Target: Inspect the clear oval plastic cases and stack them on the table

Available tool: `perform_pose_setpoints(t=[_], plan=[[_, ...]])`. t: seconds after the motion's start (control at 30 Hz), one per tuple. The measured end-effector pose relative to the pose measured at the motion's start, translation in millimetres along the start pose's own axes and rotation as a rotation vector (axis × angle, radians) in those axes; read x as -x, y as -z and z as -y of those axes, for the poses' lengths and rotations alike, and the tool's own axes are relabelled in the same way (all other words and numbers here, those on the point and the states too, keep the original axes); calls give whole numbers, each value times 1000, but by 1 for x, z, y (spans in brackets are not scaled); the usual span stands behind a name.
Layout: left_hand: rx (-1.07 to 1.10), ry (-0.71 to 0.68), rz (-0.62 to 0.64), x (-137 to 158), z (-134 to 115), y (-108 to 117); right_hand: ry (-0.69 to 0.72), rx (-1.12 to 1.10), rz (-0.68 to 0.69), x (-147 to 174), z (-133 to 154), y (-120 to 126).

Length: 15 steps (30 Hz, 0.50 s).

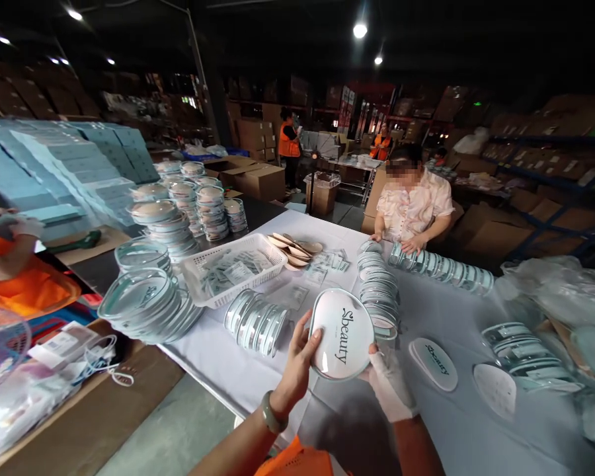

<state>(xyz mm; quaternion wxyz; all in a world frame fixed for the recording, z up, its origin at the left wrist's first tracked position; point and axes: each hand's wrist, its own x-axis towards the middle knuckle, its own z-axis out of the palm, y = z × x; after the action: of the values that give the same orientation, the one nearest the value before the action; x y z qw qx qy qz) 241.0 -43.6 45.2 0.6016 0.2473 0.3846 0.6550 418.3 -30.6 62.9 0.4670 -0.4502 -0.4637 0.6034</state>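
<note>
Between my hands is a round clear pouch (pixel 341 337) with a pale green rim and a white face lettered "beauty". My left hand (pixel 297 367), bare with a bangle on the wrist, grips its left edge with the thumb on the front. My right hand (pixel 389 383), in a white glove, is closed on the lower right edge. Left of it stands a row of similar pouches (pixel 255 322) on edge. Behind it runs a longer row of pouches (pixel 378 284). To the right lie a lettered white insert (pixel 433 363) and a plainer white insert (pixel 496 390).
A white basket (pixel 213 302) of small packets stands beside some tan, curved pieces (pixel 292 251). Stacked pouches (pixel 143 297) fill the left side. Across the table (pixel 322 423), a co-worker (pixel 414 205) touches another pouch row (pixel 441 268). Further pouches (pixel 528 357) lie at the right.
</note>
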Motion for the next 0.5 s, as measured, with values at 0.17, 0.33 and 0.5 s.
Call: perform_pose_setpoints(t=[0.17, 0.33, 0.5], plan=[[-103, -43, 38, 4, -1, 1, -13, -147, 1, 0, -4, 7], [-255, -57, 22, 10, 5, 4, -14, -146, 32, -3, -13, 18], [-159, 99, 51, 12, 11, 2, 13, -245, -156, -16, -38, 21]])
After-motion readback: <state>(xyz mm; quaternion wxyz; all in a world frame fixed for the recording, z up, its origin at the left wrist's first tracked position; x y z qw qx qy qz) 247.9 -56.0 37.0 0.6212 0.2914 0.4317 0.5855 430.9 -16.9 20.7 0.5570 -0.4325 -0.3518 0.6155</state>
